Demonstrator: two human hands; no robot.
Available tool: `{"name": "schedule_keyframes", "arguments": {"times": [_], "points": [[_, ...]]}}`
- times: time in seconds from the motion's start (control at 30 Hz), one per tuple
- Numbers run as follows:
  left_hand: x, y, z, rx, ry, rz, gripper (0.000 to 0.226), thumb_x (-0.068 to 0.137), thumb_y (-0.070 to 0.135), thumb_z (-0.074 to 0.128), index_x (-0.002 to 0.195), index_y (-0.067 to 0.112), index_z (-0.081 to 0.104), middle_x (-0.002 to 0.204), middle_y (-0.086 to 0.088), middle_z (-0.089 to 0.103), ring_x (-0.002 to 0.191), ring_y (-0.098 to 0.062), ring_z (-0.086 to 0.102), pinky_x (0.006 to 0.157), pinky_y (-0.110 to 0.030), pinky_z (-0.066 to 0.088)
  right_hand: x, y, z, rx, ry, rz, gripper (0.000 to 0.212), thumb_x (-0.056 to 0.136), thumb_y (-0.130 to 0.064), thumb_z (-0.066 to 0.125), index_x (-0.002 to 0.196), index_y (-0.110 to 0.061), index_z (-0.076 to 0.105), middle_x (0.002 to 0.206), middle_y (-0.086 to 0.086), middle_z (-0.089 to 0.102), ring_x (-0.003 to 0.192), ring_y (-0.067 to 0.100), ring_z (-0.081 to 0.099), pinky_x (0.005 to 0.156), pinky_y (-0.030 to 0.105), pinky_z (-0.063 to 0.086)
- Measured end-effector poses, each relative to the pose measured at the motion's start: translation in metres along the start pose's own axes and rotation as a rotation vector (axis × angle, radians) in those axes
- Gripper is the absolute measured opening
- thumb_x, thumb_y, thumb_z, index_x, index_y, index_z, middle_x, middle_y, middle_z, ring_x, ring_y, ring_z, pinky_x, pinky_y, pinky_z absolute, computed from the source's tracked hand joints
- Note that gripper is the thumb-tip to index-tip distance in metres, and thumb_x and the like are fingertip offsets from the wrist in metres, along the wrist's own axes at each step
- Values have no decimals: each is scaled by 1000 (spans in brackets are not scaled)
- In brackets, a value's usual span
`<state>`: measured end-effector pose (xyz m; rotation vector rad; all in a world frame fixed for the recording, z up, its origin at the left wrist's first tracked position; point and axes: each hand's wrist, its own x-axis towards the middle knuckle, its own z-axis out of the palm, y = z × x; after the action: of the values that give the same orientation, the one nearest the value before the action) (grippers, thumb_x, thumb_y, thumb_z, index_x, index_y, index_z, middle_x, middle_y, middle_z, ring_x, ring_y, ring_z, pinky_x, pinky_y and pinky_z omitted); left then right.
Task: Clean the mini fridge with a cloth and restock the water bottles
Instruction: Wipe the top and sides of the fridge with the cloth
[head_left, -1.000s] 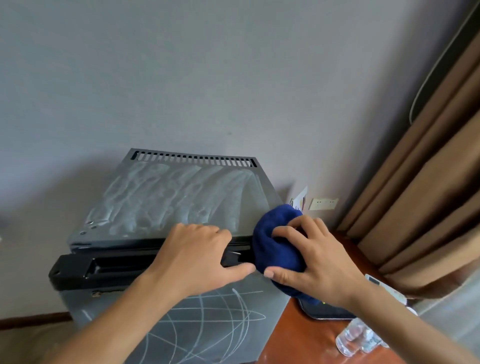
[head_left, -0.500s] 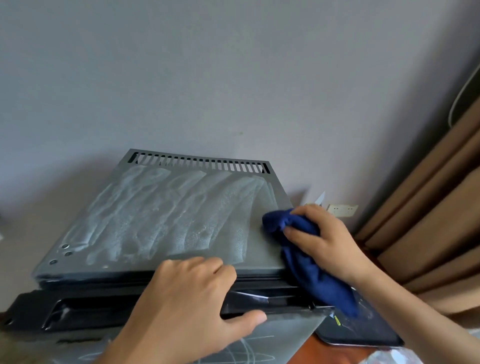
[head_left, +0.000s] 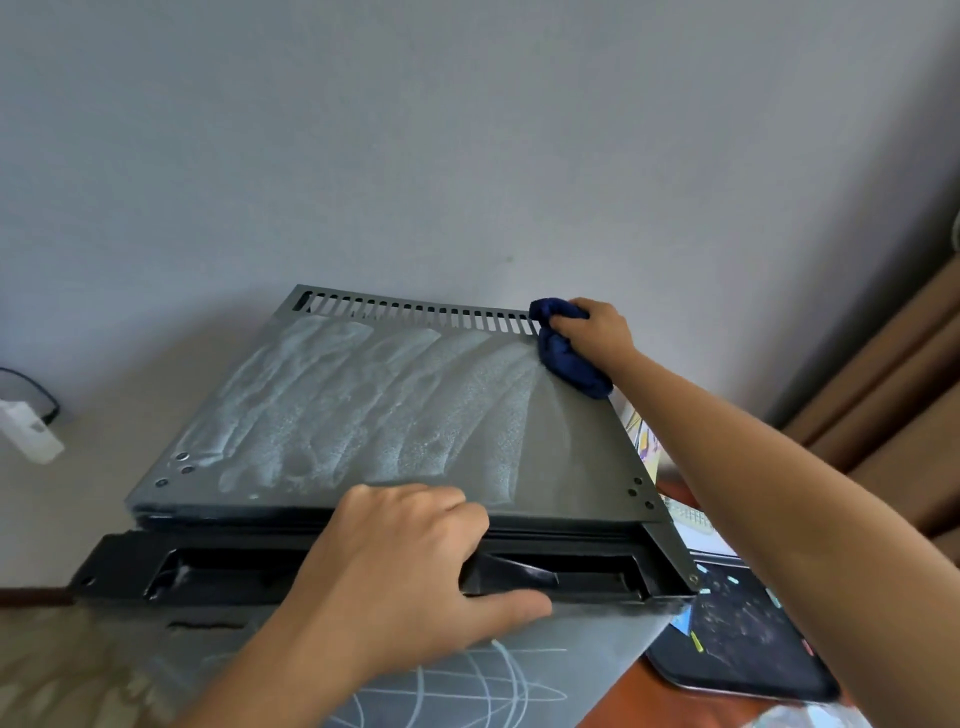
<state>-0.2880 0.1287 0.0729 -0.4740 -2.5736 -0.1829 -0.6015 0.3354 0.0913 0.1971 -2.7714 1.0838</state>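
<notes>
My right grip (head_left: 592, 332) had the blue cloth (head_left: 569, 358) bunched up in curled fingers, pressed onto the far right corner of the mini fridge (head_left: 363, 415) top, right next to the vent slots (head_left: 415, 312). My left grip (head_left: 410, 561) was curled over the black door handle (head_left: 545, 577) on the near edge, steadying the box. The cloth was soft and floppy, so balling it was the only way to get pressure; the metal top looked stiff and slick under that white residue. Past my right grip there was only the wall, and a drop-off to the bench (head_left: 623, 696) on the outside. All the open room ran back toward my left grip.
</notes>
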Motion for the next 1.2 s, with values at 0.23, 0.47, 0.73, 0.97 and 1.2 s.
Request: {"name": "schedule_keyframes", "arguments": {"times": [0.23,0.47,0.73,0.97,1.2], "points": [[-2,1,2,4,20,-2,77,74,95,40,53,22,30,47,9,36,42,-9,36,44,-26,33,-119,-3,-29,-178,8,-90,17,81,-41,63,81,-25,68,75,-5,66,80,22,65,63,33,47],[-3,3,3,-1,12,6,74,75,94,33,56,22,31,51,8,41,47,-10,40,48,-26,24,-264,-17,-69,-404,0,-320,28,81,-60,55,100,-44,69,101,-19,61,90,9,60,75,38,50],[1,6,1,-1,-42,-4,70,71,89,45,52,24,30,45,10,36,41,-15,33,50,-24,5,-183,-27,-39,-587,7,-245,46,88,-73,49,92,-29,62,102,-8,62,100,24,62,73,37,46],[1,7,-2,-28,-63,-1,73,72,91,46,58,27,14,48,11,28,42,-12,27,48,-25,12,-27,-40,4,-551,-41,-109,42,93,-38,45,133,-40,56,136,4,59,118,33,58,84,38,43],[0,7,-3,21,-122,-59,76,73,96,27,64,21,34,63,8,44,54,-10,36,57,-31,27,-7,-40,7,-466,-116,-75,44,88,-25,48,121,-48,66,124,-2,67,96,24,54,75,32,40]]}}
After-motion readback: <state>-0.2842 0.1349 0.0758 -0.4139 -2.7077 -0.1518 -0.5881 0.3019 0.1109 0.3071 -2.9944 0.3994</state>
